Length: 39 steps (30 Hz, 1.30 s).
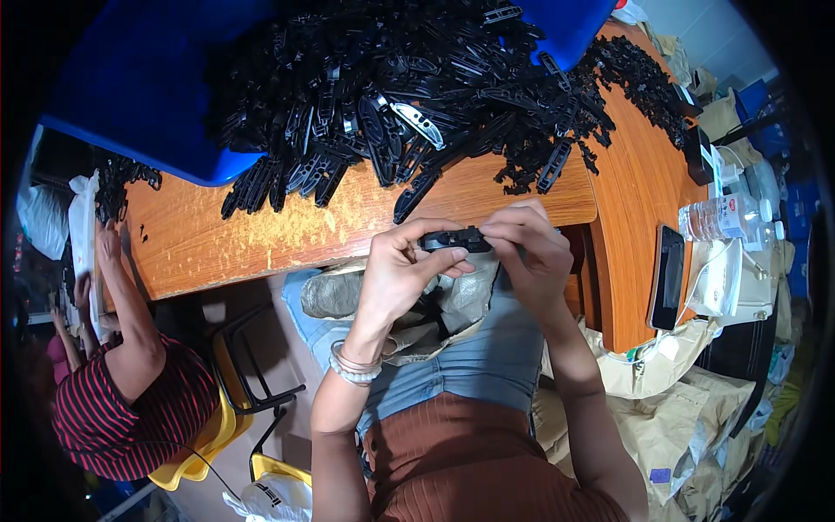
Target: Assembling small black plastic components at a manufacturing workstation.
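Close to the table's front edge, above my lap, a long black plastic part (445, 241) is held in my left hand (391, 277), thumb below and fingers around it. My right hand (532, 250) is closed, thumb and fingertips pinching at the part's right end. Whether a separate small piece sits between those right fingertips is too small to tell. Beyond my hands, a big heap of black plastic parts (348, 104) covers the wooden table (287, 217). One loose black part (417, 193) juts from the heap toward my hands.
Blue bins (139, 96) stand behind the heap. Smaller black pieces (639, 83) lie to the right. A phone (667, 277) and a water bottle (718, 217) rest on the right side. At left a person in a striped shirt (139, 400) works. A grey bag (335, 294) lies over my lap.
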Available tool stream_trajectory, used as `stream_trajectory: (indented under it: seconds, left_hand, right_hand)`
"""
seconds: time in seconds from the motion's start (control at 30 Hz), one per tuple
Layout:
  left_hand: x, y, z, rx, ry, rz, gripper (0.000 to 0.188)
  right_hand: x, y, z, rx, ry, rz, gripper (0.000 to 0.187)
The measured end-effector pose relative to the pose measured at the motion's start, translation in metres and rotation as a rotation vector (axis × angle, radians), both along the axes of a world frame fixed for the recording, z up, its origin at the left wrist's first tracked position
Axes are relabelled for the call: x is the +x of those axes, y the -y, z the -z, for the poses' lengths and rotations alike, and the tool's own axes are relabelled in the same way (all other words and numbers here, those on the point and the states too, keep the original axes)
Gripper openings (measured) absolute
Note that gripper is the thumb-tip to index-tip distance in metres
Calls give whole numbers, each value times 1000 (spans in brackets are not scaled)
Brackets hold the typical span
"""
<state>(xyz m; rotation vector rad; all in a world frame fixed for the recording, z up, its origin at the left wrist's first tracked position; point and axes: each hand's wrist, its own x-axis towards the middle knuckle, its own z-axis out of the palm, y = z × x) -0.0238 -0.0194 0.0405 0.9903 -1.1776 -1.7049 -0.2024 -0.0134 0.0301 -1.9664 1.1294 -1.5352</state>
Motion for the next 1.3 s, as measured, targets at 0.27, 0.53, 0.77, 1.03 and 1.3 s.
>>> stream_trajectory:
  seconds: [0.27,0.53,0.77,1.03,1.3]
  left_hand:
    - [-2,-6,7,-21,-17,-29,23]
    - [3,-20,9,-82,84,23,18]
    - [24,-18,11,-310,466,151,17]
    - [9,29,20,-952,1019,-476,15]
    - [-2,11,37,-1179,1093,-279,19]
  right_hand:
    - [-5,-8,1,-166,-295,-6,27]
    - [-11,-33,27,832,250,-239,30]
    - [-14,-36,17,796,10,-345,34]
    - [-28,20,21,-28,-403,390,8]
    - [-32,21,36,-87,-437,415,11]
